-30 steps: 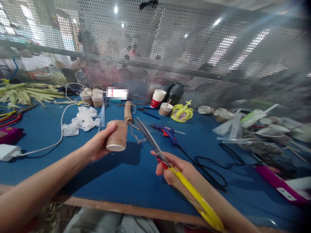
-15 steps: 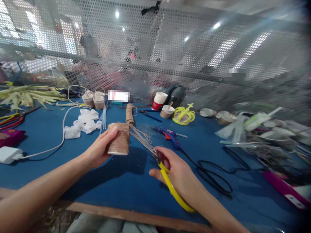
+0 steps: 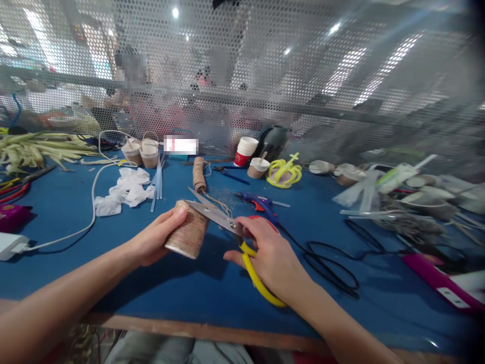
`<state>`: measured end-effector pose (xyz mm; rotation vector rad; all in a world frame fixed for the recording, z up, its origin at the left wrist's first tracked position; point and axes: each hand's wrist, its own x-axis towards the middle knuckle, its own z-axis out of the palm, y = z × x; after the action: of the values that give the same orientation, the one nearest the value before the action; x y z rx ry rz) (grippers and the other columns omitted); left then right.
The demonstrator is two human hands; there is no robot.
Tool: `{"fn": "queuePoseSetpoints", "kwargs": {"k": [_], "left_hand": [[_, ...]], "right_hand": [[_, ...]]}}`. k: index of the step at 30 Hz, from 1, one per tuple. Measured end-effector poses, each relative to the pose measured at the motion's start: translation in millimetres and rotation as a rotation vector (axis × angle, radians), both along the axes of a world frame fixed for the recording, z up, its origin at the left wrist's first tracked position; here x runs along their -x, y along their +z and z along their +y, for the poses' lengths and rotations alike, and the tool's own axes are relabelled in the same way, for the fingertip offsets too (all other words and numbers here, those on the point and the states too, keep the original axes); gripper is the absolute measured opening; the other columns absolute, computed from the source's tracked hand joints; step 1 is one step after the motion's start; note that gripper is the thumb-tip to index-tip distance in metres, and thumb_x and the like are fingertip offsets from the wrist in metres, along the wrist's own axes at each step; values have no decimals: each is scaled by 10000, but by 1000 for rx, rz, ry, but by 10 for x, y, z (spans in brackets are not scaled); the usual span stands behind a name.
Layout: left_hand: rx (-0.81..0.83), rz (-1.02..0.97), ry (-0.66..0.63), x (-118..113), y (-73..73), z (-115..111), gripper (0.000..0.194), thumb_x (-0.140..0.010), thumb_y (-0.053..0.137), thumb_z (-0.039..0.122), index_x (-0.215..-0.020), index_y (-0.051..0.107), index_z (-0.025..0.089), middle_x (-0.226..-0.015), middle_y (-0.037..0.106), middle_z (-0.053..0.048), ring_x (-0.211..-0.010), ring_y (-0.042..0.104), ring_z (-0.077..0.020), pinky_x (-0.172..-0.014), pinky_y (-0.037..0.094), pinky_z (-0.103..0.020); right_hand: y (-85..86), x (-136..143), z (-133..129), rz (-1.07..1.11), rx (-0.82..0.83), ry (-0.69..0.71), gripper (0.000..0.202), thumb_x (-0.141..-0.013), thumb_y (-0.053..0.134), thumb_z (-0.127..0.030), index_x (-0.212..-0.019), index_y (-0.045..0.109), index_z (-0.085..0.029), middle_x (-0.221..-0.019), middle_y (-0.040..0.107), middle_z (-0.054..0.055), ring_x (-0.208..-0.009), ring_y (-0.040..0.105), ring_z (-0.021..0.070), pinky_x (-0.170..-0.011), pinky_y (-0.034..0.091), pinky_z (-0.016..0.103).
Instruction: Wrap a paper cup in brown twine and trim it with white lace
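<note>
My left hand (image 3: 161,235) grips a twine-wrapped paper cup (image 3: 189,233), which is tilted with its white rim facing down. In my right hand (image 3: 267,247) is a pair of scissors (image 3: 252,265) with yellow handles. Their blades are parted and lie at the upper edge of the cup, close to the wrapping. Whether twine sits between the blades I cannot tell. Just beyond the cup lies a spool of twine (image 3: 199,174), with loose strands trailing from it toward the scissors.
A blue glue gun (image 3: 257,202) with a black cord (image 3: 329,273) lies right of centre. White crumpled fabric (image 3: 127,192) and clear glue sticks (image 3: 157,184) are on the left. Farther back stand wrapped cups (image 3: 149,154), stacked paper cups (image 3: 245,151) and a yellow crown-shaped piece (image 3: 284,173).
The cup has tilted and moved slightly down. The scissor blades have spread apart and shifted left over the cup's upper edge. The view has shifted slightly.
</note>
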<state>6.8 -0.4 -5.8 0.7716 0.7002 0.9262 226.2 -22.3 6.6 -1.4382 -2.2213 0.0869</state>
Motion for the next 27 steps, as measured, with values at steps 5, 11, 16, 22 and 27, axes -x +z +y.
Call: {"fn": "queuePoseSetpoints", "kwargs": {"k": [5, 11, 16, 22, 27], "left_hand": [[25, 40, 3, -1, 9, 5, 533, -604, 724, 521, -958, 656, 129, -867, 682, -75, -732, 601, -172, -665, 462, -261], [24, 57, -15, -6, 26, -13, 526, -612, 727, 504, -972, 651, 129, -868, 687, -80, -734, 609, -177, -669, 451, -259], [26, 51, -25, -3, 28, -17, 495, -629, 714, 505, -945, 659, 127, -855, 688, -76, -737, 611, -181, -671, 455, -264], [21, 54, -19, -5, 34, -7, 482, -640, 717, 485, -943, 649, 116, -835, 691, -87, -718, 616, -178, -662, 454, -257], [21, 64, -3, -2, 58, 6, 489, -592, 759, 461, -925, 652, 119, -872, 693, -89, -729, 617, -172, -642, 459, -237]], "right_hand": [[-16, -6, 1, -18, -42, 15, 484, -649, 722, -450, -994, 547, -160, -816, 563, 58, -722, 576, 211, -648, 501, 347], [-32, 20, 20, -26, -91, 38, 523, -658, 702, -471, -1033, 548, -141, -803, 563, 62, -708, 589, 216, -664, 498, 355], [-56, 15, 27, -28, -131, 33, 484, -669, 695, -470, -1004, 572, -143, -778, 568, 58, -685, 593, 215, -640, 496, 341], [-29, 23, -5, -19, -110, 20, 393, -677, 713, -424, -945, 618, -153, -715, 587, 40, -634, 578, 190, -621, 482, 305], [30, 40, 94, 58, 184, -124, 313, -715, 674, -415, -928, 627, -191, -661, 624, 2, -570, 574, 160, -542, 449, 248]]}}
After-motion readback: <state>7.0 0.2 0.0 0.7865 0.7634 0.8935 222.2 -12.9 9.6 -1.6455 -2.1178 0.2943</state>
